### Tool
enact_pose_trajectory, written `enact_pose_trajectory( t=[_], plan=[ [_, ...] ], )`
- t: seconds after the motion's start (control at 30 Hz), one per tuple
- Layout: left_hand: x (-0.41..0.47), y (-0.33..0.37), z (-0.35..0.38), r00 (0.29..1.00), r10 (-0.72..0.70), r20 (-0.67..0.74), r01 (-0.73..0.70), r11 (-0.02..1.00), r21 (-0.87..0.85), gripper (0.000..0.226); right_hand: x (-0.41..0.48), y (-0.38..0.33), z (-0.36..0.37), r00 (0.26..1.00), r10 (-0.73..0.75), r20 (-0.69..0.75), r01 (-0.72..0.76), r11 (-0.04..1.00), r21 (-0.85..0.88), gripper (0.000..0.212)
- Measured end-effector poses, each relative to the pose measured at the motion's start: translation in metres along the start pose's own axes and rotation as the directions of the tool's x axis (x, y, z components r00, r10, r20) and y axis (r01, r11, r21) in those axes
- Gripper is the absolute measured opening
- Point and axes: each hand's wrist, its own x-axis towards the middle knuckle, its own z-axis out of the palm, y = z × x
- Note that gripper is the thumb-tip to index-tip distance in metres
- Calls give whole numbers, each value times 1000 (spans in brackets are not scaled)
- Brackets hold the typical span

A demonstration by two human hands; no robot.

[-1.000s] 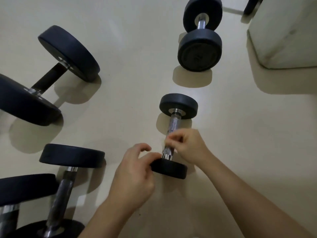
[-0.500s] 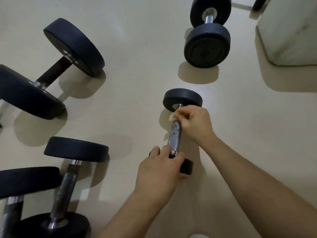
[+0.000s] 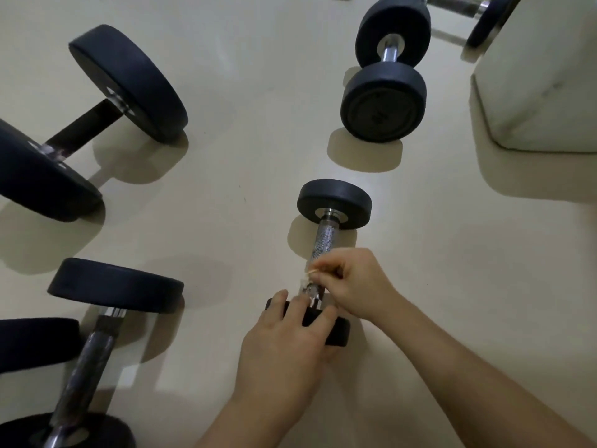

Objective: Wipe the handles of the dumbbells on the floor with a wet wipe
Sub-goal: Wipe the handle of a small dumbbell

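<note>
A small dumbbell (image 3: 324, 236) with black end weights and a knurled chrome handle lies on the floor in the middle. My right hand (image 3: 355, 282) pinches a small white wet wipe (image 3: 306, 281) against the near part of the handle. My left hand (image 3: 284, 347) grips the dumbbell's near end weight (image 3: 339, 333), fingers curled over its top edge. The far end weight and the upper handle are in plain view.
Several other dumbbells lie around: a large one (image 3: 87, 124) at the left, two (image 3: 93, 344) at the lower left, one (image 3: 387, 76) at the upper middle, another (image 3: 484, 14) at the top right. A pale block (image 3: 542, 85) stands at the right.
My right hand has slid the wipe back down the handle from the far end weight to the near end. My left hand keeps hold of the near weight.
</note>
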Motion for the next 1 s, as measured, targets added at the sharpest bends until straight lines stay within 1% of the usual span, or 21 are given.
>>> enact_pose_trajectory(
  t=[0.1, 0.23, 0.3, 0.33, 0.4, 0.43, 0.47, 0.5, 0.53, 0.57, 0.6, 0.63, 0.67, 0.7, 0.77, 0.8, 0.83, 0.9, 0.93, 0.97, 1.0],
  plan=[
    [-4, 1, 2, 999, 2, -37, -3, 1000, -26, 56, 21, 6, -5, 986, 8, -164, -2, 999, 34, 11],
    [-3, -1, 1, 999, -11, -35, 9, 997, -74, 54, 28, 10, -1, 933, -51, -357, 18, 995, -97, 9],
    [-2, -4, 3, 997, -3, -75, -4, 995, -97, 52, 29, 14, 0, 907, -50, -419, 13, 996, -89, 9],
    [-2, -6, 4, 996, 5, -85, -16, 993, -118, 51, 22, 12, 3, 924, -48, -380, 26, 998, -62, 9],
    [-3, -14, 2, 996, 18, -92, -34, 984, -174, 51, 0, 5, 9, 979, -50, -196, 51, 999, -3, 10],
    [-3, -19, 2, 996, 15, -93, -34, 978, -205, 52, -10, -1, 10, 994, -57, -92, 57, 998, 7, 10],
    [-3, -25, 1, 996, 7, -93, -30, 968, -247, 52, -12, -2, 10, 996, -72, -49, 72, 997, 0, 10],
    [-3, -32, 1, 995, -4, -98, -26, 953, -302, 51, -5, -2, 10, 993, -81, -84, 81, 997, -6, 9],
    [-2, -40, 0, 994, -26, -107, -17, 926, -378, 48, 7, 0, 11, 981, -83, -177, 83, 997, -6, 8],
    [-2, -49, 0, 993, -62, -104, 5, 877, -480, 46, 21, 0, 11, 959, -66, -275, 67, 998, -5, 9],
    [-1, -57, -1, 992, -102, -80, 36, 808, -588, 44, 32, -2, 13, 942, -51, -332, 57, 998, 10, 9],
    [-1, -63, 0, 991, -128, -41, 68, 738, -672, 44, 36, -5, 17, 940, -49, -338, 57, 998, 15, 9],
    [-1, -66, -2, 990, -139, -3, 95, 694, -714, 44, 32, -7, 21, 956, -68, -287, 72, 997, 3, 9],
    [-1, -66, -5, 991, -135, 21, 109, 690, -716, 44, 23, -10, 22, 976, -95, -196, 94, 995, -16, 9],
    [-2, -60, -7, 994, -104, 18, 89, 725, -683, 44, 5, -11, 18, 992, -125, 3, 125, 992, -31, 9],
    [-4, -56, -6, 995, -95, 2, 72, 746, -662, 45, 6, -9, 14, 989, -143, 37, 145, 988, -57, 8],
    [-5, -51, -3, 995, -94, -14, 63, 764, -642, 47, 12, -6, 11, 987, -160, -6, 158, 983, -95, 7],
    [-6, -42, 1, 992, -116, -46, 59, 758, -649, 50, 38, 0, 8, 961, -133, -242, 106, 987, -121, 8],
    [-6, -37, 1, 989, -144, -41, 75, 715, -695, 46, 49, 0, 9, 935, -93, -342, 62, 993, -101, 8],
    [-6, -31, 1, 981, -191, -18, 111, 642, -759, 43, 55, 0, 11, 912, -67, -404, 39, 996, -75, 8],
    [-7, -25, 3, 968, -248, 18, 157, 551, -820, 43, 54, 0, 14, 908, -54, -415, 34, 998, -55, 9]
  ],
)
